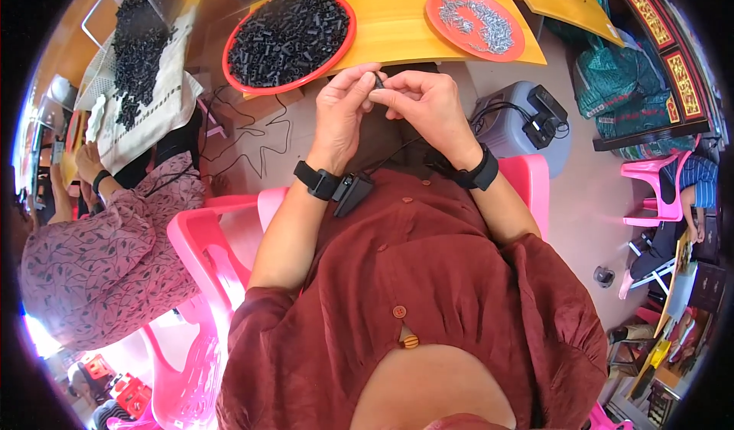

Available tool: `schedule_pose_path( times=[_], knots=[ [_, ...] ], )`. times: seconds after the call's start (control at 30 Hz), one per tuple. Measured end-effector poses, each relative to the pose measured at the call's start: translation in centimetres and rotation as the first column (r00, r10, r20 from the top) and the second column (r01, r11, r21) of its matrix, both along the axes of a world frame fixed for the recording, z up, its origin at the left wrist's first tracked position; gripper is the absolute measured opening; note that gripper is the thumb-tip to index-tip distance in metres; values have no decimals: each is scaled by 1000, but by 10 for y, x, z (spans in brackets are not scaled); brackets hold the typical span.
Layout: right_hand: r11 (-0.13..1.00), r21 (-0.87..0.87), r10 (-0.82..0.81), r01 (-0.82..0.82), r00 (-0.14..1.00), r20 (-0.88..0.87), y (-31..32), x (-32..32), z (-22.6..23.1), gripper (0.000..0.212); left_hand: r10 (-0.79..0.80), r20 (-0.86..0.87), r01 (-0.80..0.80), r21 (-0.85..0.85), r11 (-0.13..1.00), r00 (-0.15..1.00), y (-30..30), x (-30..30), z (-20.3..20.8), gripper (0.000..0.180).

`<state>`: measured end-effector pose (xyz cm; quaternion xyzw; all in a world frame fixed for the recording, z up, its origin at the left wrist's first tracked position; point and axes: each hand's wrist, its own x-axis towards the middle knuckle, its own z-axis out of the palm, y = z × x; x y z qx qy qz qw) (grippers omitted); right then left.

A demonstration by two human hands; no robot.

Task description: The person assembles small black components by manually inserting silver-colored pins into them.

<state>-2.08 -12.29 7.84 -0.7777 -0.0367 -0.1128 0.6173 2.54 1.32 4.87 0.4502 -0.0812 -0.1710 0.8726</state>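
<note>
My left hand [344,109] and my right hand [430,109] meet in front of the table's near edge. Between their pinched fingertips is a small black piece [378,83], mostly covered by the fingers. It looks like the black plastic pieces heaped in the red round tray [351,38] ahead and to the left. Ahead on the right, a smaller red-orange plate [439,26] bears many small silvery metal parts [489,29]. Both of my hands are closed, and each wrist wears a black strap.
The yellow table [390,29] carries both trays. A grey-blue bin [505,113] with black adapters and cables stands right of my knees. To the left, a person in a patterned top [107,254] sits by another black heap [141,48] on white cloth. Pink chairs [206,254] are close by.
</note>
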Motion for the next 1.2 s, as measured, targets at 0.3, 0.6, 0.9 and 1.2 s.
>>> schedule_pose_path(
  times=[0.3,0.6,0.9,1.2],
  knots=[
    [999,-27,-33,34,999,42,2,-1,-4,16,18,4,-18,-8,1000,1000,-1,0,0,19],
    [900,-332,-95,283,869,485,6,5,-18,13,10,-3,-10,-73,997,1000,-3,-1,-1,19],
    [842,-455,17,289,830,558,-4,6,2,26,-68,42,73,-134,988,997,0,1,1,25],
    [782,-591,177,198,839,515,-14,10,2,33,-218,-101,206,-111,972,971,-2,-5,6,19]
  ],
)
